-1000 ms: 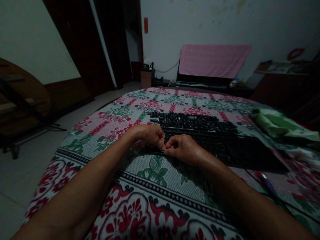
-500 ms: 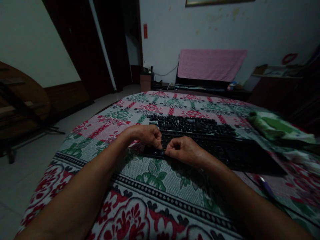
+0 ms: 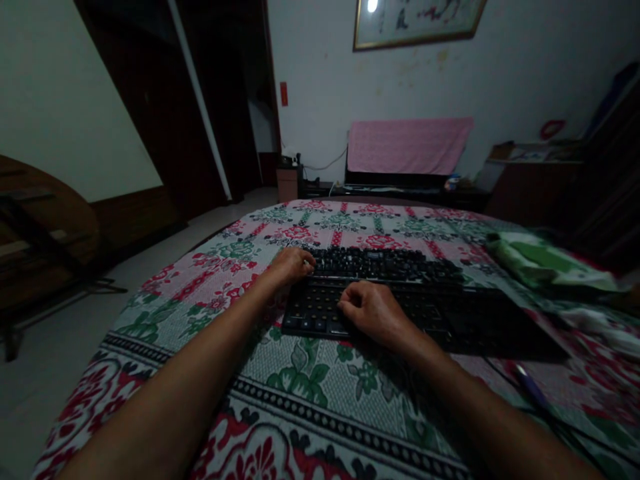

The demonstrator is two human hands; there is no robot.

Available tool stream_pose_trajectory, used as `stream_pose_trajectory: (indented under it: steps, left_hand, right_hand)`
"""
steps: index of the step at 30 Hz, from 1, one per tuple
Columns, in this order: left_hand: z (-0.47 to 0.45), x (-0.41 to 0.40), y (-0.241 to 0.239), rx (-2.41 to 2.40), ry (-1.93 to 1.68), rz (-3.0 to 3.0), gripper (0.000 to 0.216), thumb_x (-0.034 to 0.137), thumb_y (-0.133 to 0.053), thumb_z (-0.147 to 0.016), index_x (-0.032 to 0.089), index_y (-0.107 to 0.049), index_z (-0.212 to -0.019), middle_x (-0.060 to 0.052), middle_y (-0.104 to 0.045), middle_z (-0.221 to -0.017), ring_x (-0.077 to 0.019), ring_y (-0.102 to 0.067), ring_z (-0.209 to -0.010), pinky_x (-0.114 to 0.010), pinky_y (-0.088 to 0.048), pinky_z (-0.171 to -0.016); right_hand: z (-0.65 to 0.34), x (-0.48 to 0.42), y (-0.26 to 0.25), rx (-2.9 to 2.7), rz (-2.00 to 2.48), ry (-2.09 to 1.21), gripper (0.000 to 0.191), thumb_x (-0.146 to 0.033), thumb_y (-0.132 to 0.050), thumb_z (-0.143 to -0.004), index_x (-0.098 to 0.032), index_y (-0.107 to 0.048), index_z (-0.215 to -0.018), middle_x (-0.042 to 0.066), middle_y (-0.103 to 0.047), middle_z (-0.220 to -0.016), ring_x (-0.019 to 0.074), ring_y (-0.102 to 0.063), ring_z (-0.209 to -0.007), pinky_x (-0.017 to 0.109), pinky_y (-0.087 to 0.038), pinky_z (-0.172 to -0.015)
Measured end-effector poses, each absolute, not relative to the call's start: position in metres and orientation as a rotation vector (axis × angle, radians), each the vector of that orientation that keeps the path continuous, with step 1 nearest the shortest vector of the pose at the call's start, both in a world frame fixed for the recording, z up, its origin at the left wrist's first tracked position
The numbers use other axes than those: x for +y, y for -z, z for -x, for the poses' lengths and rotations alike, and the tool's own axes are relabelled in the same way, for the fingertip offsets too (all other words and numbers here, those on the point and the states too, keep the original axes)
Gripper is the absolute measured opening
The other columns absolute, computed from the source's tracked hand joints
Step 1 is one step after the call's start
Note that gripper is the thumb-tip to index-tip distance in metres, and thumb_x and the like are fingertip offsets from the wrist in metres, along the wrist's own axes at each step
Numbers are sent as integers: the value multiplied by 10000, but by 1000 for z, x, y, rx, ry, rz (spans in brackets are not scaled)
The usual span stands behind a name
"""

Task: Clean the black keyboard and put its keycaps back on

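Left hand (image 3: 293, 265) at keyboard (image 3: 310, 313) far-left corner, right hand (image 3: 373, 312) near front edge

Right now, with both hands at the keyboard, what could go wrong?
1. The left hand is at what look like loose keys heaped behind the keyboard; a nudge could scatter them onto the busy cloth.
2. The light is dim, so small parts may be misplaced.
3. The right forearm lies close to a pen and might knock it.

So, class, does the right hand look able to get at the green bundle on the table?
Probably yes: the right hand rests on the keyboard, and the green bundle lies uncovered off to its right, nothing standing between.
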State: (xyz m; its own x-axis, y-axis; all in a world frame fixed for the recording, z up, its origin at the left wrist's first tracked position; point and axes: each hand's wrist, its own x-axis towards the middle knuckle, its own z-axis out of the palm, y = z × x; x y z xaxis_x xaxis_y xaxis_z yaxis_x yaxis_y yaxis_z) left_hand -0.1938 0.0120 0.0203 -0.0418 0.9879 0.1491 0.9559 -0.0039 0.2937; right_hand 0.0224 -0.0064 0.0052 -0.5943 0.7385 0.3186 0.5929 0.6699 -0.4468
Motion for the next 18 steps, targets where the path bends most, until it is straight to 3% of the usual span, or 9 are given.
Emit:
stream_pose_trajectory:
  steps: [18]
  left_hand:
    - [177, 27, -20, 2152, -325, -2162, 270, 347, -542, -683, 257, -680, -897, -7, -673, -836, -163, -583, -804, -221, -400, -680]
  right_hand:
    - [-27, -1, -5, -2376, 1052, -398, 129, -249, -519, -729, -199, -632, -693, 10, -639, -672, 125, -560, -632, 216, -350, -584]
